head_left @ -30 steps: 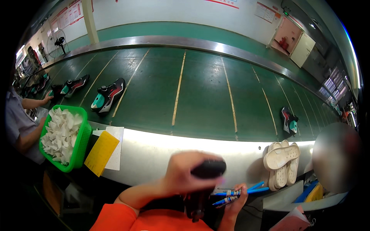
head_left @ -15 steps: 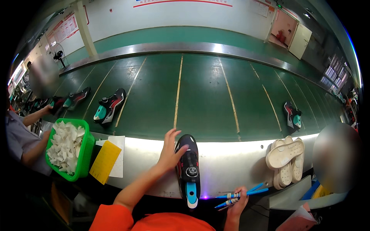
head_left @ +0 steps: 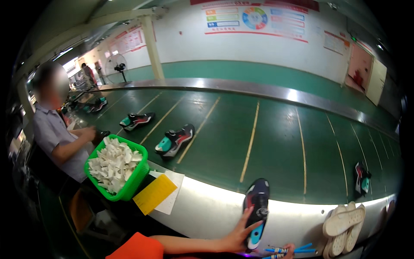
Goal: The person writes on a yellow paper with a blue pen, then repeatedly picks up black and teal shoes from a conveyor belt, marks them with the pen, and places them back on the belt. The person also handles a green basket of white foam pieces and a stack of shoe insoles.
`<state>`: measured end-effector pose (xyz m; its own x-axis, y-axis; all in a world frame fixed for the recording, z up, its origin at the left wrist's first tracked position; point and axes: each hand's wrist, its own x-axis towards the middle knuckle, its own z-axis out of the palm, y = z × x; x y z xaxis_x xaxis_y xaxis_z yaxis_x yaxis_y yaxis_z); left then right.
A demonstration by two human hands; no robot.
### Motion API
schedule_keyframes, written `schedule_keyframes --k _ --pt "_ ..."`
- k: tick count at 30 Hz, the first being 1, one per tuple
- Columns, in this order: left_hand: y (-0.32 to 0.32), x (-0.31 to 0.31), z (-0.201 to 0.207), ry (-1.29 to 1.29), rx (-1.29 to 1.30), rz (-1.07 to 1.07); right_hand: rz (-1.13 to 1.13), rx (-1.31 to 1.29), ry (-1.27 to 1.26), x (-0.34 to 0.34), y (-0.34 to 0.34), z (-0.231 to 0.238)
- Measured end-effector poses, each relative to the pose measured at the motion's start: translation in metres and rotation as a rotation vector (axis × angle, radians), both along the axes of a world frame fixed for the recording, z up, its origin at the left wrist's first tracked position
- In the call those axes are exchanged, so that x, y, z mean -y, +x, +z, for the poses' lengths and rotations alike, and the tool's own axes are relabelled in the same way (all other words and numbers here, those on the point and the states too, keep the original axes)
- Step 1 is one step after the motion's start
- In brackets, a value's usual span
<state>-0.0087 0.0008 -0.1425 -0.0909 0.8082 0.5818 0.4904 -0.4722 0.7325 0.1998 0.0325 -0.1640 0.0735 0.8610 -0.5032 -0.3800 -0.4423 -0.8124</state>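
A black sports shoe [head_left: 258,198] with a dial on top and a blue heel piece stands on the metal edge of the belt, toe pointing away from me. My left hand [head_left: 238,235] grips it near the heel, fingers reaching over its upper. Low in the picture, my right hand [head_left: 289,251] is closed on several slim blue pen-like sticks [head_left: 304,246] with pale wrapping; its lower part is cut off by the picture's edge.
Similar shoes, one of them a black-and-teal shoe [head_left: 175,140], lie on the green belt [head_left: 220,159]. At left are a green basket [head_left: 142,166] of white scraps, a yellow card [head_left: 155,194] and a co-worker [head_left: 60,134]. Cream soles [head_left: 343,226] are stacked at right.
The view has swung left and up. My left hand has shifted from the shoe's front to its heel. The co-worker at left now shows more fully.
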Motion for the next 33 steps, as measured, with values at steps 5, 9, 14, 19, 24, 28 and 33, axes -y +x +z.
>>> schedule_keyframes --k 5,9,14,19,24,28,33 --pt "-0.007 -0.115 0.020 -0.151 -0.066 0.008 -0.013 -0.123 -0.025 -0.013 0.029 -0.044" --pt "-0.034 -0.181 0.017 -0.259 -0.190 -0.067 0.007 0.072 0.286 0.002 0.012 0.009" --pt "-0.076 -0.148 -0.001 -0.166 -0.005 0.008 -0.011 0.126 0.170 0.013 0.008 0.025" --pt "-0.227 -0.040 0.010 0.100 -0.280 1.000 0.013 0.086 0.157 0.011 0.000 0.017" --pt "-0.379 0.020 0.008 -0.275 -0.403 1.343 0.101 0.164 0.296 0.006 -0.002 -0.011" --pt "-0.391 0.002 0.005 -0.605 -0.372 1.339 0.064 0.101 0.246 0.004 -0.011 -0.021" --pt "-0.378 -0.013 0.021 -0.660 -0.572 1.305 -0.043 -0.060 0.110 0.013 -0.022 0.006"
